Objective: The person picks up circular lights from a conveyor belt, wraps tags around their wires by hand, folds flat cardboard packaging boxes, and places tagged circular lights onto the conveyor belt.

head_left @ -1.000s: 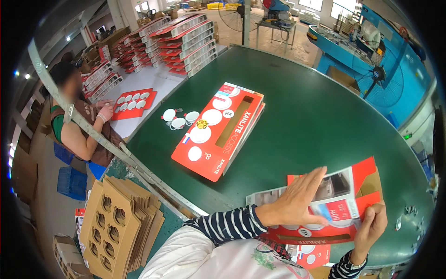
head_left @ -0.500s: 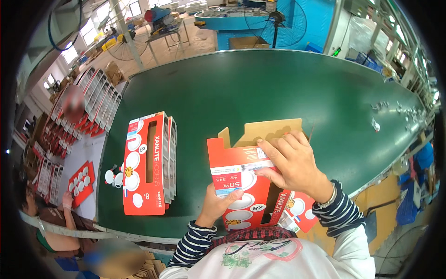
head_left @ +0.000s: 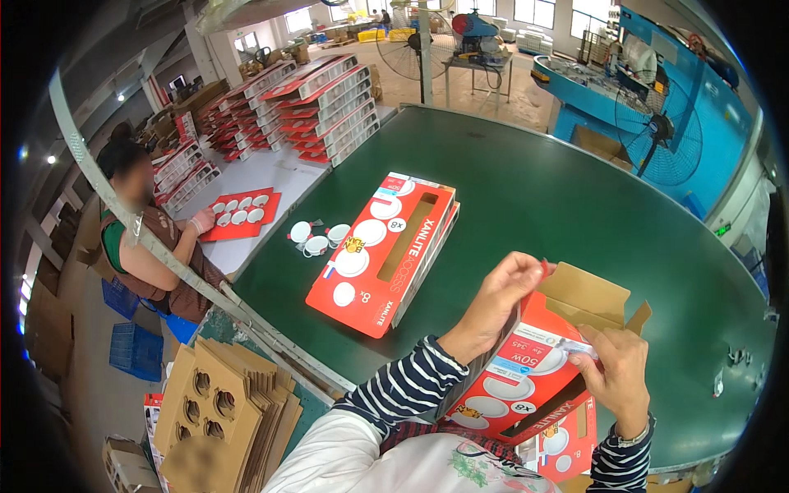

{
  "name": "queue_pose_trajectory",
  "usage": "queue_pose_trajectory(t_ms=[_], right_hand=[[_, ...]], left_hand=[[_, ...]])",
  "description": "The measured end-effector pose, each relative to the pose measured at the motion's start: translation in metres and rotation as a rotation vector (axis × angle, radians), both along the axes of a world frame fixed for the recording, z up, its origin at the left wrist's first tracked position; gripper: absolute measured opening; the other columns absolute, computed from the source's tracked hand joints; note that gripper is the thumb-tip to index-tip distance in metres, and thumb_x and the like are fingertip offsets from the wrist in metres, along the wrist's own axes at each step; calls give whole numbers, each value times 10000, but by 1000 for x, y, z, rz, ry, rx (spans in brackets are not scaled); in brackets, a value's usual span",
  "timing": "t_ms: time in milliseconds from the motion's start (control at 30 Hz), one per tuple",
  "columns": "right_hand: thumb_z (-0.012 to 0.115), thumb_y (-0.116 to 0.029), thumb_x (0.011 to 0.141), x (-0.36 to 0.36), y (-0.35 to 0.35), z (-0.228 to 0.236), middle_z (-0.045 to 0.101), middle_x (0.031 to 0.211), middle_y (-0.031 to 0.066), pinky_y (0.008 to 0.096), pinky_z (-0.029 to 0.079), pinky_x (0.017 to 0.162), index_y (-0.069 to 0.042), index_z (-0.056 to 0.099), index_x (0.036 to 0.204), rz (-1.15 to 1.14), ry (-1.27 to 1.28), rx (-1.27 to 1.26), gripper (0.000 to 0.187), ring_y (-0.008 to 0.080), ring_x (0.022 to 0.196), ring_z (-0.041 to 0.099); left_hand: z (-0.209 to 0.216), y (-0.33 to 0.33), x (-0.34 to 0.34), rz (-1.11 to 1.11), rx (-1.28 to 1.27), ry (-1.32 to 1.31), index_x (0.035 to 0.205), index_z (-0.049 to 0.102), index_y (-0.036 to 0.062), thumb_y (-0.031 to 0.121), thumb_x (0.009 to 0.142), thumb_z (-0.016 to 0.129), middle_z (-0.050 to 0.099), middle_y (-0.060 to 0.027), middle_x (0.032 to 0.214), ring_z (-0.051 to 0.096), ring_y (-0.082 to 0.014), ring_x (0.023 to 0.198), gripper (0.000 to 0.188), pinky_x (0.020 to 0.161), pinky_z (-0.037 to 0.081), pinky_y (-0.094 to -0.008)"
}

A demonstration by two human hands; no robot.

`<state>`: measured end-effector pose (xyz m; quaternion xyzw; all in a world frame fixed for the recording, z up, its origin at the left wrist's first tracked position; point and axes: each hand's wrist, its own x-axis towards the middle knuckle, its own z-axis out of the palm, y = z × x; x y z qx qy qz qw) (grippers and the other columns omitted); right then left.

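Note:
A red carton [head_left: 491, 386] with pictures of white round lights stands tilted against my front. Its upper end is open, and bare brown cardboard flaps [head_left: 585, 289] stick out there. My left hand [head_left: 503, 300] pinches the carton's edge at the left corner of that open end. My right hand [head_left: 618, 370] grips the near edge of the same end, thumb on the printed face. Part of another red carton [head_left: 567, 440] shows beneath it on the right. Left of my hands, red cartons [head_left: 386, 255] lie stacked on the green table [head_left: 526, 177].
Several small white round lights [head_left: 316, 238] lie beyond the stack. At left, a co-worker [head_left: 152, 222] touches a red printed sheet [head_left: 240, 215] on a white table. Red cartons [head_left: 329, 107] are piled behind. Brown cardboard inserts [head_left: 222, 411] stand near my left; small bits [head_left: 740, 357] lie far right.
My view has swung left, bringing the co-worker and cardboard inserts into sight. My left hand has gone from the carton's lower side up to its open end; the right hand has shifted along the edge.

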<state>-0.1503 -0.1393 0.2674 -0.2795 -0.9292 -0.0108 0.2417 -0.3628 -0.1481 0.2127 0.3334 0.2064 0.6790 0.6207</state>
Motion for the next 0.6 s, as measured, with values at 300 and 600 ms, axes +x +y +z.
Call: queue_pose_trajectory(t_ms=[300, 600], right_hand=[[521, -334, 872, 8, 9, 0, 582, 1033, 187, 329, 419, 839, -15, 606, 1011, 79, 79, 363, 359, 251, 972, 556], [505, -123, 869, 29, 29, -33, 573, 1123, 148, 327, 466, 861, 31, 445, 1230, 108, 1145, -1525, 397, 223, 1010, 570]], left_hand=[[17, 3, -10, -270, -159, 261, 1204, 445, -41, 26, 789, 568, 581, -120, 1088, 594, -137, 946, 438, 824, 478, -263], [9, 12, -17, -294, -199, 244, 1291, 371, -28, 32, 784, 626, 520, -116, 1199, 549, -170, 1058, 571, 904, 450, -303]])
